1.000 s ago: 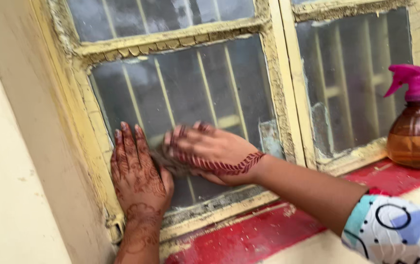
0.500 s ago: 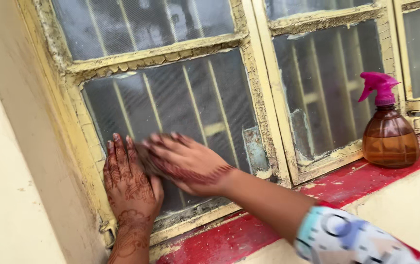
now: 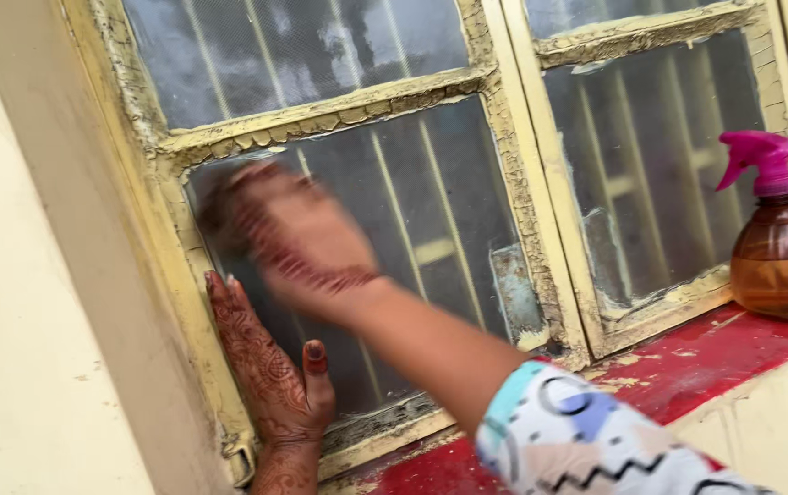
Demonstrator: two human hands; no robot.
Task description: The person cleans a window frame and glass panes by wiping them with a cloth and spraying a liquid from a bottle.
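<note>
A: Where are the two hands on the window pane [image 3: 467, 202]?

B: The left hand [image 3: 270, 371] lies flat against the glass at the pane's lower left corner, fingers straight and close together pointing up along the yellow frame [image 3: 321, 115], thumb spread to the side. It holds nothing; the palm only presses the glass.

A: And the right hand [image 3: 298, 238]?

B: It is up in the pane's upper left corner, just under the crossbar of the frame, above the left hand and apart from it. It is blurred with motion. The fingers look laid flat and together over a dark cloth [image 3: 215, 206], pressing it to the glass.

A: Can you see the cloth plainly?

B: Only a dark smear at the fingertips, toward the left edge of the pane. I think it is a rag pinned under the fingers, but the blur makes its shape impossible to tell.

A: What else stands about?

B: A brown spray bottle [image 3: 783, 266] with a pink trigger head stands on the red sill [image 3: 687, 353] at its right end, well apart from both hands, in front of the neighbouring pane. The right arm wears a patterned sleeve [image 3: 586, 445], low in the view. The frame's paint is cracked and flaking, and pale bars show behind the glass.
</note>
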